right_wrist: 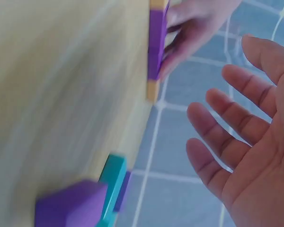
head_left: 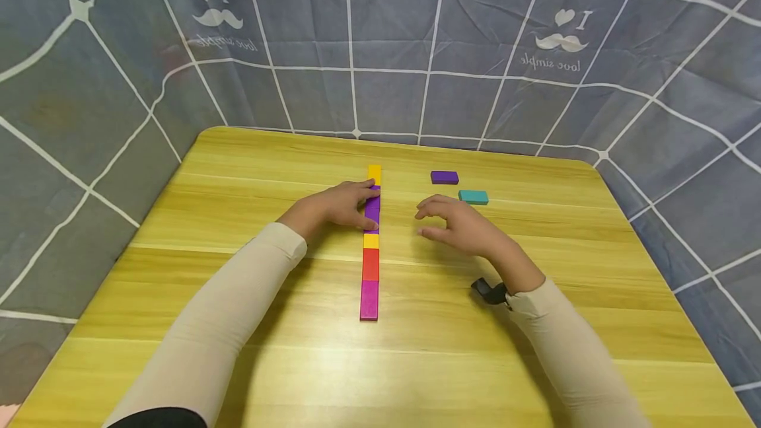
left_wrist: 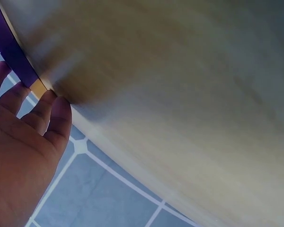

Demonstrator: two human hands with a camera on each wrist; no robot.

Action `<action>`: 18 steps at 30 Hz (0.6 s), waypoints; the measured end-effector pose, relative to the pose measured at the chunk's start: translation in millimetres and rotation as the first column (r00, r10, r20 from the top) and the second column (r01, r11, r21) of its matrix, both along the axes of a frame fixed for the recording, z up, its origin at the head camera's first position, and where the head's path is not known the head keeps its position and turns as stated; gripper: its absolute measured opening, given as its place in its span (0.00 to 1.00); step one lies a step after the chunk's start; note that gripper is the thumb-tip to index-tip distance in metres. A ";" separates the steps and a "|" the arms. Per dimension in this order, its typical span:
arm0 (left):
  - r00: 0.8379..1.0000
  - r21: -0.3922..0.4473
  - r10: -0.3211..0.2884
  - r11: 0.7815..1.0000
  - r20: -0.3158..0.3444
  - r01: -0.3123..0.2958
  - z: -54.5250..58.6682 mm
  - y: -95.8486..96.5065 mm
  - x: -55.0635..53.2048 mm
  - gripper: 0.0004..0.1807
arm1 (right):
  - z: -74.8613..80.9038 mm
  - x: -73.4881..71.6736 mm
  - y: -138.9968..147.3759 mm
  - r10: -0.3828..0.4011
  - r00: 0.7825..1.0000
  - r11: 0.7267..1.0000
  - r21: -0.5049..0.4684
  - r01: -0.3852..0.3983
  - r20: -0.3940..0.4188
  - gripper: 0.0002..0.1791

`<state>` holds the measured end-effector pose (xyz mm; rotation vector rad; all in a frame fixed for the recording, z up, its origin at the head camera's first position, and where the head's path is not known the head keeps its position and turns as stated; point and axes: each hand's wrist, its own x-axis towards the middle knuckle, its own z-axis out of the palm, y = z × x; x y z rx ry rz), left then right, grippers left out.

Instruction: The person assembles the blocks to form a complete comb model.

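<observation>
My left hand (head_left: 345, 205) rests at the row of flat coloured blocks, its fingertips and thumb touching the two purple blocks (head_left: 372, 211) in its upper part. From far to near the row runs yellow (head_left: 374, 172), purple, yellow (head_left: 371, 241), red (head_left: 370, 264) and magenta (head_left: 369, 300). Seen from the left wrist, the fingertips of the left hand (left_wrist: 28, 137) lie along the row's edge. My right hand (head_left: 460, 222) hovers right of the row with nothing in it, fingers slightly bent. Just beyond it lie a teal block (head_left: 473, 197) and a purple block (head_left: 444, 178).
The right wrist view shows a further purple block (right_wrist: 71, 203) in front of the teal one (right_wrist: 112, 177); in the head view my right hand hides it. A grey patterned curtain (head_left: 392, 38) surrounds the wooden table (head_left: 285, 349) at the back and sides.
</observation>
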<state>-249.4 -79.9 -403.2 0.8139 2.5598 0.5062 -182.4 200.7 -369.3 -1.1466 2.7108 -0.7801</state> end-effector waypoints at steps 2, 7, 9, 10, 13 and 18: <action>1.000 0.000 -0.004 1.000 0.000 0.004 0.0 -0.2 0.6 0.48 | 1.2 -9.7 5.7 -0.023 1.000 1.000 -0.006 0.023 0.013 0.14; 1.000 0.001 -0.007 1.000 0.002 0.007 2.2 -1.2 3.4 0.47 | 6.6 -33.3 18.2 -0.106 0.993 0.994 0.002 0.106 0.044 0.16; 1.000 0.002 -0.008 1.000 0.000 0.008 2.7 -1.3 3.7 0.47 | 10.1 -42.0 22.8 -0.147 0.987 0.989 0.012 0.146 0.059 0.16; 1.000 0.002 -0.008 1.000 0.000 0.008 2.8 -1.2 3.8 0.47 | 11.5 -47.0 25.1 -0.164 0.985 0.986 0.019 0.163 0.062 0.16; 1.000 0.003 -0.008 1.000 0.000 0.008 3.0 -0.9 3.3 0.48 | 16.4 -60.0 31.5 -0.218 0.973 0.975 0.057 0.214 0.073 0.17; 1.000 0.004 -0.011 1.000 -0.007 0.011 3.4 -0.4 2.8 0.48 | 11.7 -83.3 41.0 -0.289 0.953 0.952 0.129 0.277 0.087 0.20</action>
